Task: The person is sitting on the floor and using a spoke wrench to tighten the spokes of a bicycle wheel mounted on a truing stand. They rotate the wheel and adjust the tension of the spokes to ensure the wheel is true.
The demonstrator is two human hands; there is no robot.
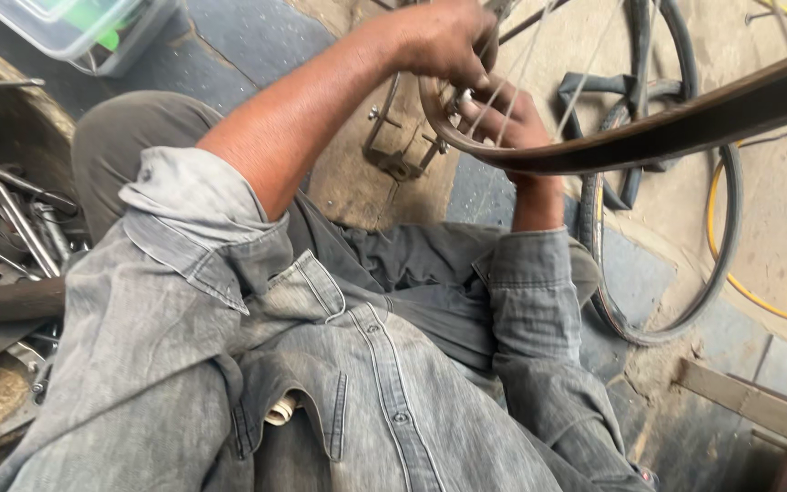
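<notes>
i see my left hand (444, 41) gripping the top of a bicycle wheel rim (649, 137) while my right hand (503, 114) curls its fingers around the rim among the spokes (521, 64). a loose tyre (685, 273) lies on the floor, with wrenches (2, 219) piled at left.

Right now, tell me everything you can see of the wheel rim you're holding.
The bicycle wheel rim is a dark, worn metal hoop, bare of any tyre, running from the hands to the right edge. Thin wire spokes rise from it toward the top. It is held tilted above the floor. The left hand grips it from above and the right hand from below, at its near end.
</notes>
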